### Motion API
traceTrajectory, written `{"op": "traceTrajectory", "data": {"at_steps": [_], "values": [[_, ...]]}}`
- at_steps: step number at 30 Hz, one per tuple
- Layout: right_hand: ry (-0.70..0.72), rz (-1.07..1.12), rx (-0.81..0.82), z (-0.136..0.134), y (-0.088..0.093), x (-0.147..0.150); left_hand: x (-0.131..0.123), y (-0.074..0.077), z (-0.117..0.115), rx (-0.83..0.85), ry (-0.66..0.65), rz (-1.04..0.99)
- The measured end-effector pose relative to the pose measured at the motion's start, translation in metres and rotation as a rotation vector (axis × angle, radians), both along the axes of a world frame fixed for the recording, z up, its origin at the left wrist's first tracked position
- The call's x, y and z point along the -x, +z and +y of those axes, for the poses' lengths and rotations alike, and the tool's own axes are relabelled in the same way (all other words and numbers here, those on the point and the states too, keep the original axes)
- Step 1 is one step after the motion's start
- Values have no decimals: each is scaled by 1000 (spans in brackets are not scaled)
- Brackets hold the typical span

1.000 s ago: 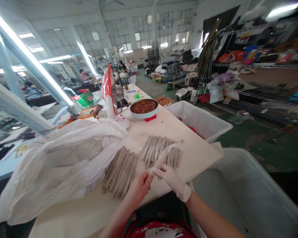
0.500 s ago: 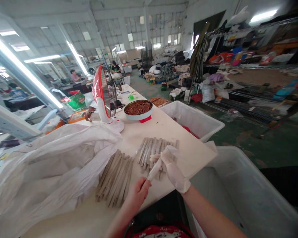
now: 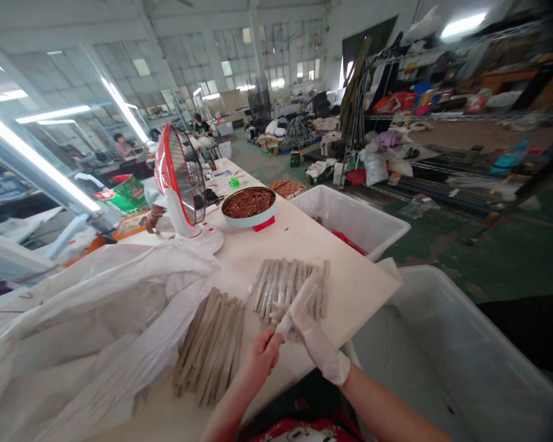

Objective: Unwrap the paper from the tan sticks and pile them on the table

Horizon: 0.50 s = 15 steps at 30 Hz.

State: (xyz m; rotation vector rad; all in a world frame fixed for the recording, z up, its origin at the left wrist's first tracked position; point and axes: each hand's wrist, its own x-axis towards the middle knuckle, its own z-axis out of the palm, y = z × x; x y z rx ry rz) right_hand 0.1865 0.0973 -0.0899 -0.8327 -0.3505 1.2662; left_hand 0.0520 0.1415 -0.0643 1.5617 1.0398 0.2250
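My left hand [image 3: 259, 357], bare, pinches the near end of a flat greyish strip in clear plastic [image 3: 303, 294], which slants up and away. My right hand [image 3: 312, 336], in a thin white glove, wraps around the same strip just beyond, its fingers behind it and its thumb side near. Under and behind the hands lies a row of shiny, plastic-covered strips [image 3: 275, 279] on the table. Left of my left hand is a pile of longer, bare grey-beige strips [image 3: 211, 344].
A crumpled white sheet [image 3: 96, 319] covers the table's left side. Behind stand a red-and-white fan [image 3: 177, 184] and a round tin with brown pieces [image 3: 249, 204]. Translucent plastic bins [image 3: 424, 344] flank the table's right edge. Two people sit far back.
My right hand has slid down the strip toward my left hand, and more of the strip's far end shows above it. The view has turned slightly right.
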Motion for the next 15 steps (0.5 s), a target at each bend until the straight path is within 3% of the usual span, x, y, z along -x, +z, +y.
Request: {"op": "traceTrajectory", "data": {"at_steps": [3,7,9,12,15], "values": [[-147,84,28,11,-6,-4,6,-5,5,47,-48,1],[-69,122,90,29,-24,1,4,-28,20,8,26,-19],[-87,126,140,31,-35,-5,-2,-43,42,-76,43,65],[-193,96,206,24,-50,-24,-19,-63,92,-320,37,363],[-160,40,248,9,-64,-35,-44,-78,138,-408,19,508]]}}
